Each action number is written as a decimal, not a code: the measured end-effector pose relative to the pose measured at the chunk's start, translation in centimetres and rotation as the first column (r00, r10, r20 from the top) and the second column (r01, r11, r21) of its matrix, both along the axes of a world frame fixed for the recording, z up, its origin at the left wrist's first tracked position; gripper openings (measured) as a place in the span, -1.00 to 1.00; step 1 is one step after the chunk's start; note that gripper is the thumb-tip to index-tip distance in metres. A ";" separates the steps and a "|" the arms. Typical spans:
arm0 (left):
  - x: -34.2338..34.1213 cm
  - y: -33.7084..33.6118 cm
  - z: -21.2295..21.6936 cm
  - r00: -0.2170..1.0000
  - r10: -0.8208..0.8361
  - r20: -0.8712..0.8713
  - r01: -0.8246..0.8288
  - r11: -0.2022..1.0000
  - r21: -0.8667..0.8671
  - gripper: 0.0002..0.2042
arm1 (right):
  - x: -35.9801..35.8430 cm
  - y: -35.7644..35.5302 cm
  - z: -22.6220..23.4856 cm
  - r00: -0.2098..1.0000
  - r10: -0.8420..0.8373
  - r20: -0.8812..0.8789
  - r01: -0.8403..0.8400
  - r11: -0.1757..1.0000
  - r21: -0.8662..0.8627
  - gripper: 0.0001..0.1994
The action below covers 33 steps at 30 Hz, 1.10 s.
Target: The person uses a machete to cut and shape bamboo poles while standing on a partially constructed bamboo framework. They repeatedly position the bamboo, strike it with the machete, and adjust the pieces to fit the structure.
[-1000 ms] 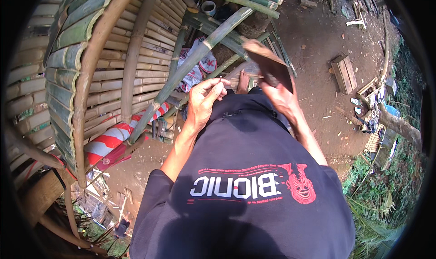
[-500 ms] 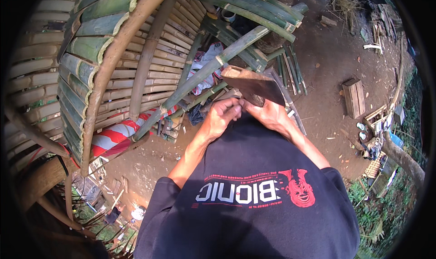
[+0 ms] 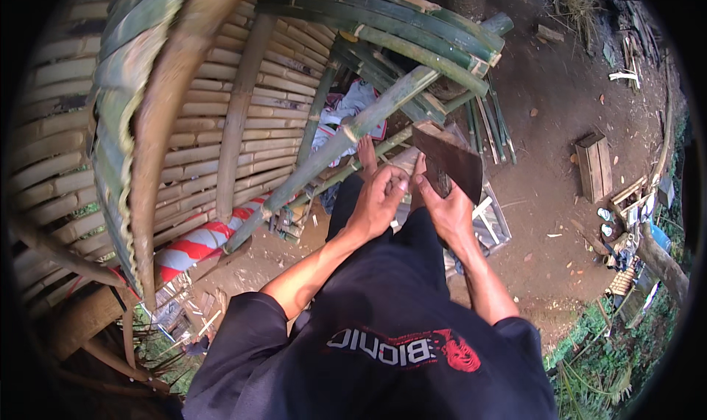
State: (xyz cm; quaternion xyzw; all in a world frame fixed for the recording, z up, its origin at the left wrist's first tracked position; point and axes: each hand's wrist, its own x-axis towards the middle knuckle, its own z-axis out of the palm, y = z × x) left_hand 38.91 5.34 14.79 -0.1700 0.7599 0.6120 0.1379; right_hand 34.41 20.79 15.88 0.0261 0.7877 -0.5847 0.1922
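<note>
In my right hand [image 3: 449, 210] is a broad, flat, dark brown blade-like tool [image 3: 458, 162], gripped at its near end with the blade angled up and away. The kind of tool is hard to make out. My left hand [image 3: 379, 203] is just to its left, fingers curled with thumb and forefinger close together; whatever they may hold is too small to tell. The two hands are apart, above my dark trousers [image 3: 420, 247]. Beyond them a bare foot [image 3: 367, 155] shows near a green bamboo pole [image 3: 317, 158].
A bamboo-slat structure [image 3: 199, 118] with thick poles fills the left side. Bundled green bamboo [image 3: 398, 22] crosses the top. On the brown dirt ground [image 3: 545, 125] stand a wooden crate [image 3: 593, 166] and bamboo lengths [image 3: 492, 129]. A red-and-white striped wrap [image 3: 195, 249] covers a pole.
My hands have moved apart, and the blade-like tool has shifted right and tilted. My view has shifted, bringing my legs and bare feet into sight.
</note>
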 end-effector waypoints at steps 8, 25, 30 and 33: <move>-5.4 -0.5 -9.2 0.997 0.076 -0.009 -0.075 0.997 0.018 -0.89 | -3.4 -3.2 -10.7 0.963 -0.253 0.096 0.266 0.950 -0.166 -0.83; -21.7 -30.5 -15.8 0.742 0.496 -0.450 -0.620 0.763 -0.182 -0.88 | -9.4 -7.4 -14.3 0.957 -0.168 0.235 0.215 0.958 -0.191 -0.55; -32.5 -46.7 -20.9 0.634 0.428 -0.643 -0.612 0.786 -0.080 -0.84 | -13.6 -9.6 -11.0 0.958 -0.081 0.274 0.134 0.974 -0.182 -0.58; -36.1 -50.3 -23.4 0.641 0.336 -0.690 -0.615 0.763 -0.199 -0.85 | -17.6 -14.0 -9.7 0.996 0.060 0.068 -0.056 0.997 -0.057 -0.56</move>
